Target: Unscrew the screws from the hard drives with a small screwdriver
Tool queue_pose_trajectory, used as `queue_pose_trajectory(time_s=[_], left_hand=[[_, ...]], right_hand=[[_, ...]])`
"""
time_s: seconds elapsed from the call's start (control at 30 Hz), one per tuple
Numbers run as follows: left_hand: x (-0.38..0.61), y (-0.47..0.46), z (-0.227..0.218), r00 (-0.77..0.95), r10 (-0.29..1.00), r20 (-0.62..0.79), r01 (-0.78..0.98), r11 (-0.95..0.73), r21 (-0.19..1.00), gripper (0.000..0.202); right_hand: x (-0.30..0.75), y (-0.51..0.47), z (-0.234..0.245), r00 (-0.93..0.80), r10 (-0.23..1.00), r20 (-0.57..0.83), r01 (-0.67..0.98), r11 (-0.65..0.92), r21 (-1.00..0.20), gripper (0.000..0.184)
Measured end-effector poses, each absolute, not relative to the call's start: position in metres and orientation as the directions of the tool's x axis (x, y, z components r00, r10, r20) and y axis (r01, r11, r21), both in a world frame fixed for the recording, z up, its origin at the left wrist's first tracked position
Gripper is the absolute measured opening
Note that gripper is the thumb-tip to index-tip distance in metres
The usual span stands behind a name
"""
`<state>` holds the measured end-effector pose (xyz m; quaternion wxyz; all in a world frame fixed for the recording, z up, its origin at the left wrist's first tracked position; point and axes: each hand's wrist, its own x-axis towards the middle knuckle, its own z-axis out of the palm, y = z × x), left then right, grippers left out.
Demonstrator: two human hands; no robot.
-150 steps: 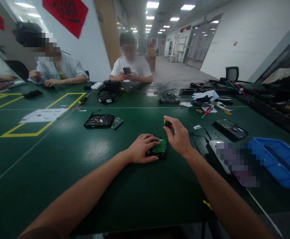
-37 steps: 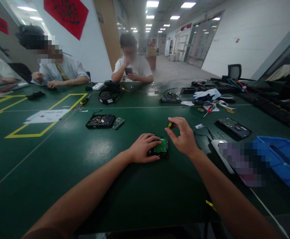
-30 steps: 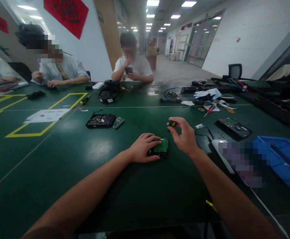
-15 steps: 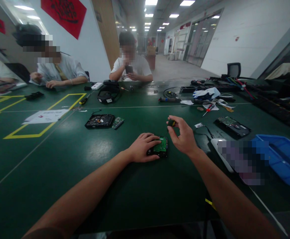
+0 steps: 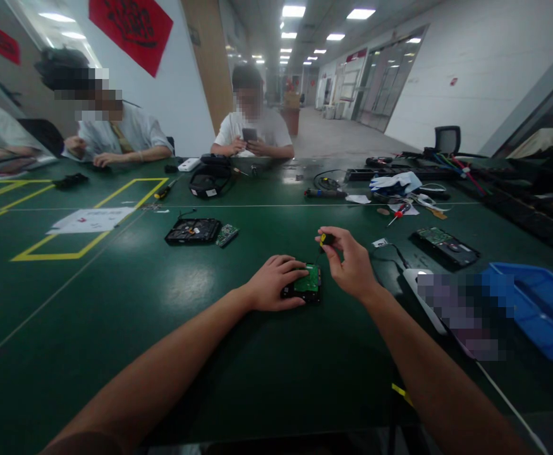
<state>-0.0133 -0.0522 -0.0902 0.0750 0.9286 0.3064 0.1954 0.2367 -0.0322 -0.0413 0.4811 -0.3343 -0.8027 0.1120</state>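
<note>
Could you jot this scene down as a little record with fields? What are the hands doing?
Left hand: holds down small black hard drive with a green circuit board
Right hand: pinches small yellow-and-black screwdriver, upright over the drive
Surface: dark green table
Nearby: another opened black hard drive, blue plastic tray
Others: person in a white shirt across the table holds a dark phone; second seated person further left

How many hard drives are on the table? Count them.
3 hard drives: one under the left hand, one farther left, one near the blue tray; more may be hidden.
</note>
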Motion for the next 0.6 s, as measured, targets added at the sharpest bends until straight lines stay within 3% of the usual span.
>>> queue_pose_trajectory(time_s=[0.13,0.33,0.6], left_hand=[[-0.0134,-0.0523,-0.09,0.738,0.597,0.314,0.539,-0.802,0.259,0.075],[-0.0135,-0.0527,-0.0888,0.736,0.6,0.314,0.536,-0.8,0.27,0.074],[-0.0137,-0.0525,-0.0897,0.732,0.6,0.322,0.534,-0.8,0.276,0.074]], right_hand=[[0.2374,-0.0327,-0.0399,-0.324,0.647,0.69,0.418,0.752,-0.509,0.044],[0.2372,-0.0336,-0.0365,-0.316,0.587,0.745,0.472,0.779,-0.414,0.038],[0.238,-0.0317,-0.0414,-0.313,0.669,0.674,0.357,0.741,-0.569,0.035]])
